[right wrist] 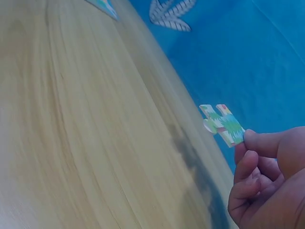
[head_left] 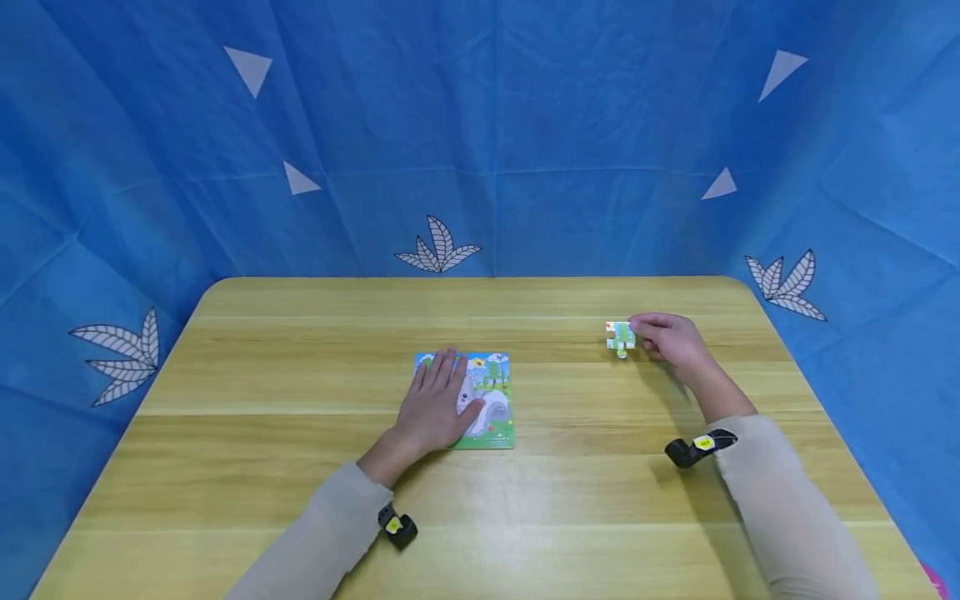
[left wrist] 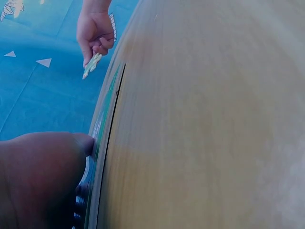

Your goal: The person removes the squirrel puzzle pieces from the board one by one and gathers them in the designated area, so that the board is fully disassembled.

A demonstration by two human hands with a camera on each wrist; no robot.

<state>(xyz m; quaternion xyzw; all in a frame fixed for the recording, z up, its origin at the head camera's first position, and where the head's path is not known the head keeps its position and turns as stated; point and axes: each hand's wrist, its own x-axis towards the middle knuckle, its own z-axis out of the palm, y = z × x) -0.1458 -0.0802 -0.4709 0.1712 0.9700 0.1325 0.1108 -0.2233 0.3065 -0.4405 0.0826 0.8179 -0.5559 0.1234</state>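
A square puzzle (head_left: 495,417) with a printed cartoon scene lies flat near the middle of the table. My left hand (head_left: 435,408) rests on its left part with the fingers straight, covering some of the picture. Off to the right, my right hand (head_left: 671,340) pinches a small puzzle piece (head_left: 622,336) by its edge, between thumb and forefinger. In the right wrist view this puzzle piece (right wrist: 223,125) shows green and white print, a rounded tab and a notch. It is held above the table, apart from the puzzle.
The wooden table (head_left: 585,517) has rounded far corners. Behind it and at both sides hangs a blue curtain (head_left: 495,133) with white triangles and leaf prints. A black wrist camera (head_left: 397,528) sits on the left sleeve, another wrist camera (head_left: 697,448) on the right.
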